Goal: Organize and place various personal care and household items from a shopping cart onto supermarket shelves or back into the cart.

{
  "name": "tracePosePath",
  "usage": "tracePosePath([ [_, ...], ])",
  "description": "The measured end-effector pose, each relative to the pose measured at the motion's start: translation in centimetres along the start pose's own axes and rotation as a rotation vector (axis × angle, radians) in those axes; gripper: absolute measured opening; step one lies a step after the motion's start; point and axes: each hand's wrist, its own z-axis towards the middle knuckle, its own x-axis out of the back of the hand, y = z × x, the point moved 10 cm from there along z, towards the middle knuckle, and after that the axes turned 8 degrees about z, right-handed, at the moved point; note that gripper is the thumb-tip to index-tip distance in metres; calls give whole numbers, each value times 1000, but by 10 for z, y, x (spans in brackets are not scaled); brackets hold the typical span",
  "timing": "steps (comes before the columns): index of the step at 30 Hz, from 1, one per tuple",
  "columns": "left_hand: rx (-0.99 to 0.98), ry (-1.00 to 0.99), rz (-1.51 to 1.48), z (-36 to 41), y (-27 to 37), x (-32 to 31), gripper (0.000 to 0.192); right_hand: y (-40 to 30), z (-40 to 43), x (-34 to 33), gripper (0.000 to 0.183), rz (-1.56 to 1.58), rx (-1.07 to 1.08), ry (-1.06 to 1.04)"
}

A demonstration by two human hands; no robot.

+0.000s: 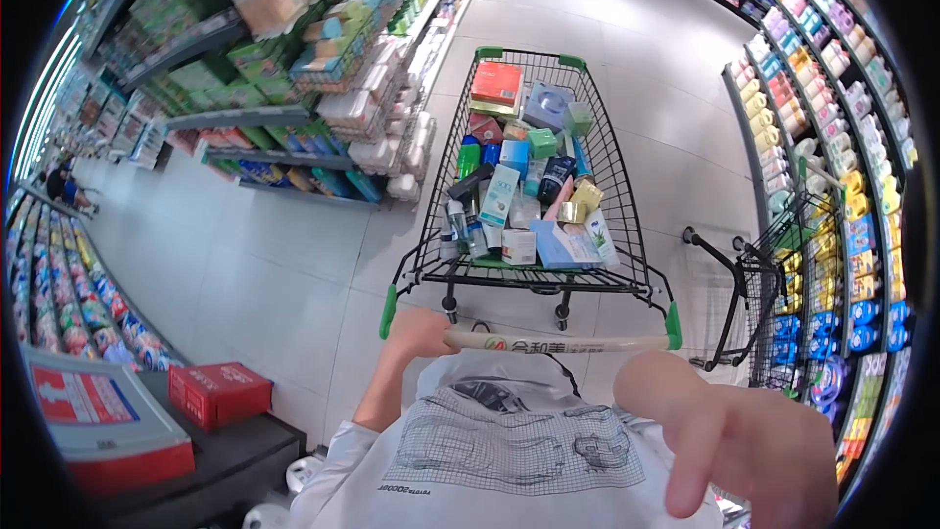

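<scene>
A black wire shopping cart (624,184) with green plastic corners stands before me, its basket holding many boxed and bottled toiletries. Among them are a red box (497,82), a light-blue box (549,104), a white and teal carton (499,195), a dark blue tube (556,178) and a blue and white box (562,244). My left hand (418,332) is closed around the left end of the cart's pale handle bar (543,342). Close to the camera at the lower right, my right hand (742,433) is raised off the bar, blurred, its fingers apart with nothing in them.
Shelves of bottles (822,110) line the right side, with a second cart (760,279) against them. At left stand shelves of packaged goods (257,81). A red box (219,394) sits on a dark stand at lower left. A person (66,187) is far left.
</scene>
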Motion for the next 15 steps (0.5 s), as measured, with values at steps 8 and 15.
tracePosePath([
  [8, -21, 0, 56, 54, -48, 48, 35, 30, 59, 13, 45, 322, -311, -855],
  [15, -1, -72, 110, 106, -67, 81, 33, 44, 145, 99, 41, 466, -115, -786],
])
